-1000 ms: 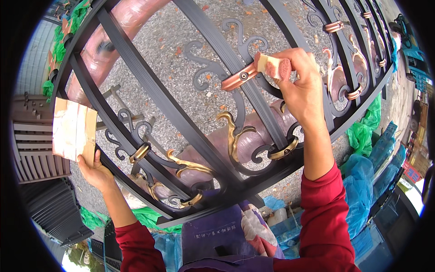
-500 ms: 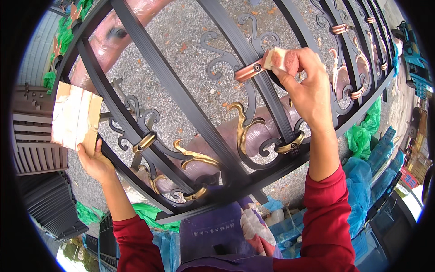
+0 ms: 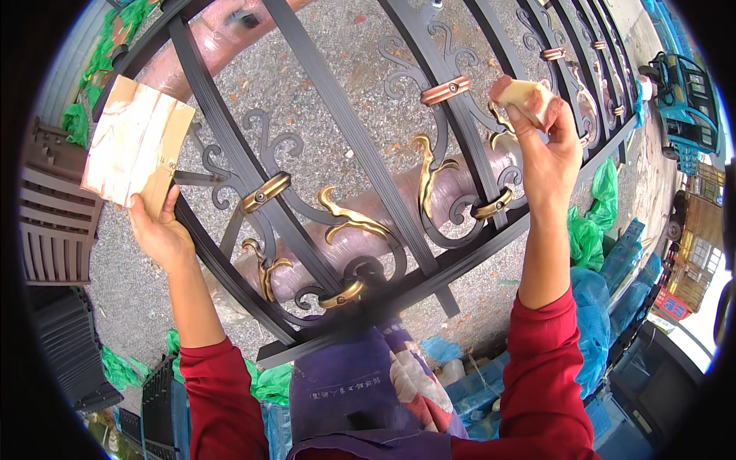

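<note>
My left hand (image 3: 163, 234) grips a piece of cardboard (image 3: 136, 142) by its lower edge; its face is smeared with a shiny coppery coating. Between the thumb and fingers of my right hand (image 3: 548, 157) is a pale sponge (image 3: 529, 98) with reddish-brown stains, held above the black metal railing (image 3: 349, 126). It looks apart from the nearby copper-coloured collar (image 3: 445, 90), which wraps one bar. Nearer to me, a gold collar (image 3: 266, 192) and gold leaf-shaped scrolls (image 3: 353, 218) decorate the railing.
Under the railing lies a plastic-wrapped roll (image 3: 330, 253) on gravel (image 3: 322, 84); another wrapped roll (image 3: 222, 34) is at the far left. Brown slatted panels (image 3: 57, 222) stand left. Green plastic (image 3: 594, 222) and blue wrapped pieces (image 3: 594, 307) lie right, with a blue vehicle (image 3: 686, 107) beyond.
My right hand has drawn the sponge off the copper collar, to the right. My left hand and the cardboard have risen slightly in view. The whole scene has shifted as the head view turned.
</note>
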The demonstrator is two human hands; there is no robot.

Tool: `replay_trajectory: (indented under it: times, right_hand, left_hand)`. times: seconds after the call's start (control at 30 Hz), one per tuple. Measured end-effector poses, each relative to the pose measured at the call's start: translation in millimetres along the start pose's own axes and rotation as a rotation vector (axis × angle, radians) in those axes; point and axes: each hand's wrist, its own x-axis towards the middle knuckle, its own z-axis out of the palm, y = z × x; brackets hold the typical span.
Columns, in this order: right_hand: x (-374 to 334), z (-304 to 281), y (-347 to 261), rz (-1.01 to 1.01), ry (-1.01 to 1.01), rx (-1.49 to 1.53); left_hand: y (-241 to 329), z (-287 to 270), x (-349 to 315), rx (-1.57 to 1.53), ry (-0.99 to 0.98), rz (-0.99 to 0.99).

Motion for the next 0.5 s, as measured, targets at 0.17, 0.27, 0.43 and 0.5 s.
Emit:
replay_trajectory:
  times: [0.17, 0.27, 0.43, 0.5]
  right_hand:
    - [-48, -18, -27, 0.195, 0.025, 0.420]
    - [-80, -12, -44, 0.272, 0.006, 0.445]
    - [-123, 27, -75, 0.283, -0.118, 0.542]
    - [-124, 40, -86, 0.247, -0.123, 0.473]
  left_hand:
    - [29, 9, -21, -0.044, -0.008, 0.000]
    - [50, 11, -63, -0.050, -0.166, -0.113]
    - [46, 26, -155, -0.112, -0.466, -0.368]
    - [49, 35, -180, -0.074, -0.517, -0.399]
